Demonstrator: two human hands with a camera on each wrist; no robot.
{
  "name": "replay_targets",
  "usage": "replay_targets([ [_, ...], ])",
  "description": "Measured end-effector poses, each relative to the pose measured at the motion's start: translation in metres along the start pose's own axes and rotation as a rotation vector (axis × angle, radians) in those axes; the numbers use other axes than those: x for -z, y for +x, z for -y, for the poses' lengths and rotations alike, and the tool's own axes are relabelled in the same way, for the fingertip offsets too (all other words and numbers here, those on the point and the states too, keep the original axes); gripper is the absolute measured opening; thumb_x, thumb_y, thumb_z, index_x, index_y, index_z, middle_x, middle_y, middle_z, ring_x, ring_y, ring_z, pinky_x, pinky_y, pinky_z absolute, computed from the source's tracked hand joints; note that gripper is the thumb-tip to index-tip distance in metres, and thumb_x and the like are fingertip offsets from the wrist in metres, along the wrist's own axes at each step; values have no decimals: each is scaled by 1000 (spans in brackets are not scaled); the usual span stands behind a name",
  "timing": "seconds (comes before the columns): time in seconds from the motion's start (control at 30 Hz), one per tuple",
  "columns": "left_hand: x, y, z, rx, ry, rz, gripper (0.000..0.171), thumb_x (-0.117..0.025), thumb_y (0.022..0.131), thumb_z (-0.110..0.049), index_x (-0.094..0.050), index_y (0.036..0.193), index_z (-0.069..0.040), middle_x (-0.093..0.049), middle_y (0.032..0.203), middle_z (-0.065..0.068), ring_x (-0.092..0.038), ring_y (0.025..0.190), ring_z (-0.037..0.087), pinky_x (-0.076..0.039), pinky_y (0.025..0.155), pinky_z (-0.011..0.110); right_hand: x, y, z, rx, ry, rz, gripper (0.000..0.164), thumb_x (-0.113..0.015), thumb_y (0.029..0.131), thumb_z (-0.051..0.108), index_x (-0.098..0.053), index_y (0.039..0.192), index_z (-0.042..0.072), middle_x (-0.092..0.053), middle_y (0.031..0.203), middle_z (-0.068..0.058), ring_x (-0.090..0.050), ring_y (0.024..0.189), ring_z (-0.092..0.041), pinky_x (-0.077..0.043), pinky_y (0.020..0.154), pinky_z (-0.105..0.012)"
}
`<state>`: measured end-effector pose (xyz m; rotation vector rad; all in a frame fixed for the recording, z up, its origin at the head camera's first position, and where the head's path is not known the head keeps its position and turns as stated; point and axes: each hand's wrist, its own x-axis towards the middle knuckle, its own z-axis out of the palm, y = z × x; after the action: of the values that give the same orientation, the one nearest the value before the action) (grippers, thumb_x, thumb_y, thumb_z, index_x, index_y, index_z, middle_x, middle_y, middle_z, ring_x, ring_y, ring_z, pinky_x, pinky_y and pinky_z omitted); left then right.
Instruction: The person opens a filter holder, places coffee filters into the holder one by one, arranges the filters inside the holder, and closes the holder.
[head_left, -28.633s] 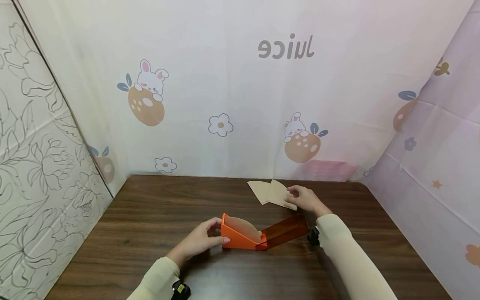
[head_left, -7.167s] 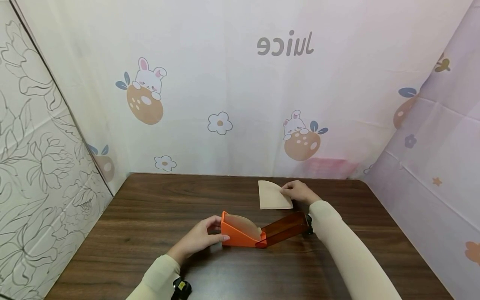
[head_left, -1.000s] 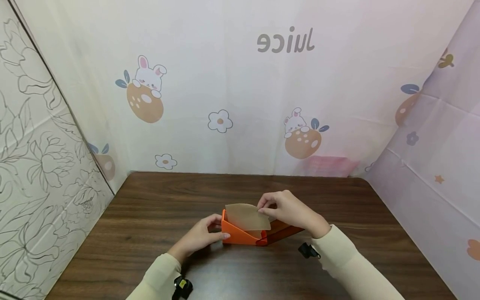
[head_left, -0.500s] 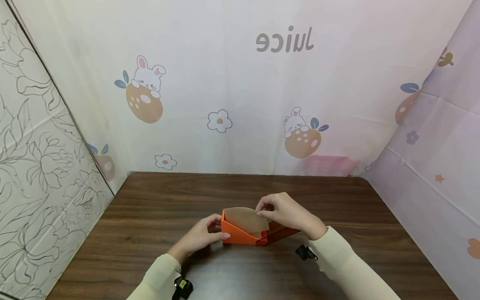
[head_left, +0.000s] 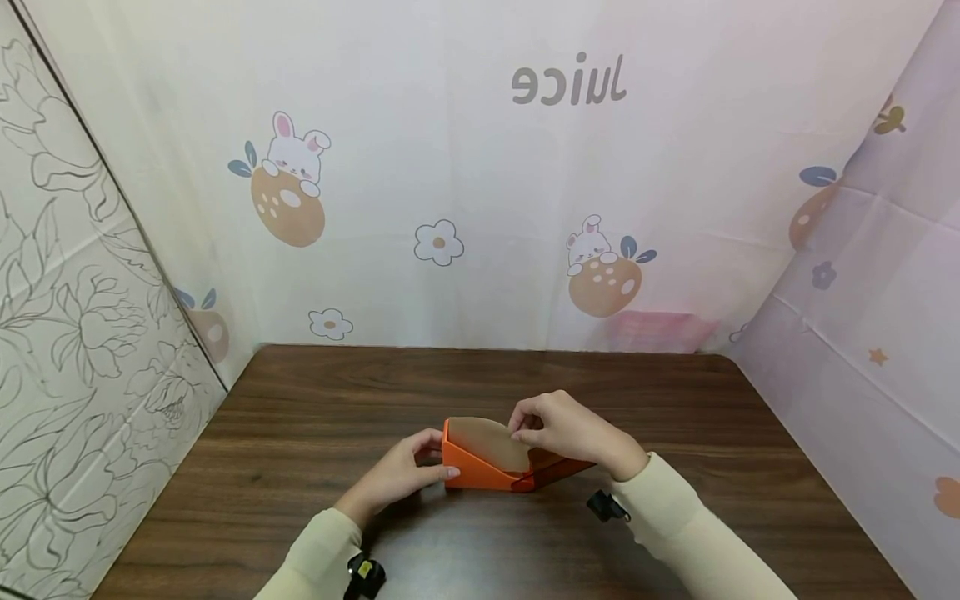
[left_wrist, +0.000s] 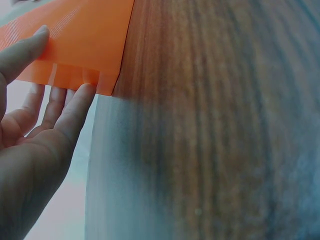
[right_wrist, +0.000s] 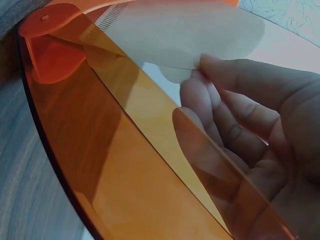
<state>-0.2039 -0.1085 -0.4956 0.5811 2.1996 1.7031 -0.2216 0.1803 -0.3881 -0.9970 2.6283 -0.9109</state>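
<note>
An orange coffee filter holder stands on the table, its transparent amber lid swung out to the right. My left hand grips the holder's left end, thumb on the near side and fingers at the end wall, as the left wrist view shows too. Cone-shaped paper coffee filters sit in the holder, the upper curve above its sloping wall. With thumb and fingertips, my right hand pinches a filter's right edge. In the right wrist view the lid partly covers the fingers.
The dark wood table reaches back to a printed curtain. Another curtain hangs along each side. Small black cameras are strapped at both wrists.
The loose filters that lay at the back of the table were gathered and brought to the holder. Over the last second, my right hand lowered the filter deeper inside. The left hand stayed put.
</note>
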Motion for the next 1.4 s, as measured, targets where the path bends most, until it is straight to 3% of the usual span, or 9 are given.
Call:
replay_targets([
  [1.4, 0, 0, -2, 17, 6, -3, 38, -78, 90, -25, -63, 122, -12, -67, 114, 3, -62, 108, 21, -48, 91, 38, -23, 7, 1, -48, -138, 79, 16, -72, 89, -1, -68, 84, 13, -59, 73, 10, -54, 63, -6, -50, 60, -25],
])
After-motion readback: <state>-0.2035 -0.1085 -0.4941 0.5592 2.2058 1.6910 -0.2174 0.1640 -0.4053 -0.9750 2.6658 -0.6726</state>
